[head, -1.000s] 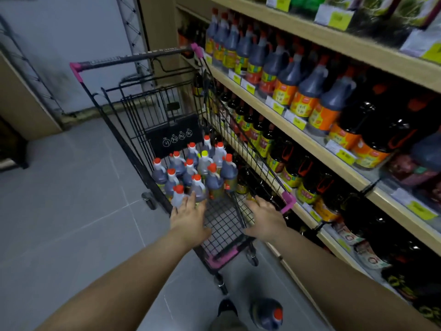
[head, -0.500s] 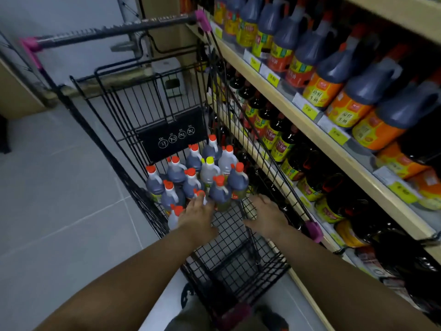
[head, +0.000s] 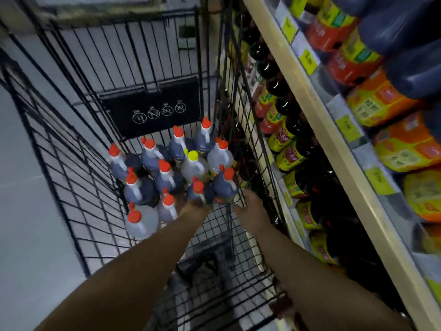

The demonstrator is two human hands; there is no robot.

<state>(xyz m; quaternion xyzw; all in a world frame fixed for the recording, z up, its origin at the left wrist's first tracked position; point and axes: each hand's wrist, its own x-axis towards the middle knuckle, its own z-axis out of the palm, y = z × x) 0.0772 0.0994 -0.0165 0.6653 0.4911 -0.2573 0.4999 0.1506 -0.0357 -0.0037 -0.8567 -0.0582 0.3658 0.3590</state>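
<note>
Both hands have pushed deeper into the cart [head: 78, 177] than half a second ago. The view has dropped with them, and the cart's handle is gone from sight. The left hand [head: 194, 210] now meets the front bottle [head: 202, 192] mid-cart; blur hides its fingers, so I cannot tell its grip. The right hand [head: 250, 206] seems loosely spread by the cart's right wall, just beside the neighbour bottle [head: 225, 185].

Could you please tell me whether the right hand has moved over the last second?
Yes: the right hand has gone forward and down, from the cart's near rim into its basket, beside the bottles.
</note>
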